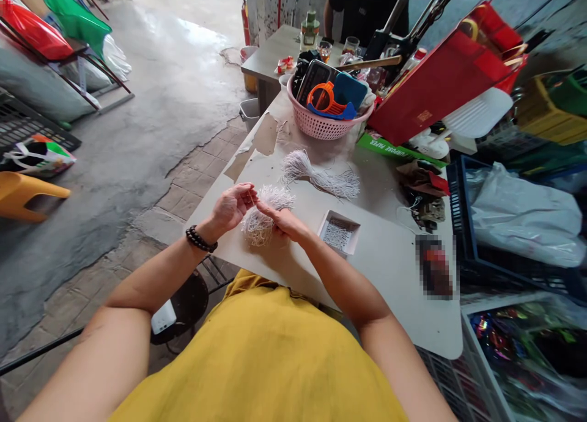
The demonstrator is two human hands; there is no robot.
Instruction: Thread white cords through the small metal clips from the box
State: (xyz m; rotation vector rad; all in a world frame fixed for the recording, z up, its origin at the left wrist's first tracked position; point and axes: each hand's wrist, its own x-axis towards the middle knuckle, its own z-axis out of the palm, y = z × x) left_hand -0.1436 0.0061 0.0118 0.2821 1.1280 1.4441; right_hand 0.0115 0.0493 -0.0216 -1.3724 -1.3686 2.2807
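My left hand (233, 209) is raised over the table's near edge, its fingers curled and pinched together. My right hand (283, 221) reaches in from the other side, thumb and fingers pressed together, its fingertips almost meeting those of the left. Whatever thin thing they pinch is too small to make out. A loose bundle of white strings (257, 229) lies beneath and behind my right hand. Farther back is a second bundle of white strings (321, 176), gathered at its middle. Right of my hand sits a small white box (356, 238) holding many tiny metal pieces (337, 233).
A pink basket (316, 123) full of odds and ends stands at the table's back, beside a red paper bag (440, 85). A blue crate (463, 226) adjoins the right edge. A person in a dark shirt (362, 9) is beyond. A dark stool (190, 303) stands at lower left.
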